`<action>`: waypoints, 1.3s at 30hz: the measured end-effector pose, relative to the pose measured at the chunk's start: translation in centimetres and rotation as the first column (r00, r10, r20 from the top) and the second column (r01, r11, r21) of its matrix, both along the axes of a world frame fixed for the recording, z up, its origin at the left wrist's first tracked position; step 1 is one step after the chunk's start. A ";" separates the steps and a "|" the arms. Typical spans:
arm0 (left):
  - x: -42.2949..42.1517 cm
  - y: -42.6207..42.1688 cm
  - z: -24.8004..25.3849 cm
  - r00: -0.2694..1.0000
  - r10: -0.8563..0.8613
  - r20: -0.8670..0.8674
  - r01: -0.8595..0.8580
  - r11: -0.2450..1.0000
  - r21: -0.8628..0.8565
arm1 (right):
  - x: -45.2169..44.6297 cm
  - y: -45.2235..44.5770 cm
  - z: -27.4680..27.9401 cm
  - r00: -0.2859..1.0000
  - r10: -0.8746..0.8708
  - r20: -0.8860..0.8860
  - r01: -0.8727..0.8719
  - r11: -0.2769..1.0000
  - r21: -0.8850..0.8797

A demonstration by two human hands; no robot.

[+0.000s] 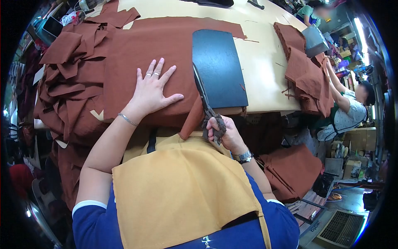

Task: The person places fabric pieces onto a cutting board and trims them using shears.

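Observation:
Rust-brown fabric (124,54) lies spread over the pale table. My left hand (156,89) rests flat on it with the fingers spread. My right hand (222,132) is wrapped round the cloth-wrapped handles of large scissors (200,83), whose long blades point away from me along the left edge of a dark rectangular board (219,62). A narrow flap of the fabric (192,118) hangs over the table's near edge, just left of the scissors' handles.
Crumpled brown fabric pieces (68,79) are heaped at the left. More brown cloth (306,74) lies at the table's right end, where a co-worker (344,101) reaches onto it. Folded brown fabric (292,170) sits low at the right, beyond my right arm.

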State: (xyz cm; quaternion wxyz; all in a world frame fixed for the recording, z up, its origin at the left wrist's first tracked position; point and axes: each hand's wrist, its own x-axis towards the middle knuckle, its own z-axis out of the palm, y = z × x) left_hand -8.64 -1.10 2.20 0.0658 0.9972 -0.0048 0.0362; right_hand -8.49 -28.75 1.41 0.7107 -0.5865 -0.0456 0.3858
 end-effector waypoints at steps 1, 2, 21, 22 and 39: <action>0.0 0.0 0.0 1.000 0.004 -0.002 -0.004 1.000 -0.001 | -0.1 -0.1 -0.1 1.000 -0.002 0.001 0.002 1.000 -0.004; -0.1 -0.1 0.0 1.000 0.004 0.002 -0.004 1.000 -0.003 | -0.2 -0.1 -0.1 1.000 -0.005 0.001 0.005 1.000 -0.008; -0.4 -0.6 0.2 1.000 0.006 -0.012 -0.006 1.000 -0.003 | -0.6 -2.2 0.1 0.996 0.078 -0.052 -0.080 0.996 -0.029; -0.3 -0.6 0.3 1.000 0.003 -0.015 -0.003 1.000 -0.004 | -0.7 -2.3 0.2 0.996 0.080 -0.046 -0.081 0.996 -0.029; -0.7 -1.0 0.0 1.000 0.004 -0.010 -0.004 1.000 -0.006 | -1.0 -1.5 1.8 0.997 0.057 -0.052 -0.061 0.995 -0.085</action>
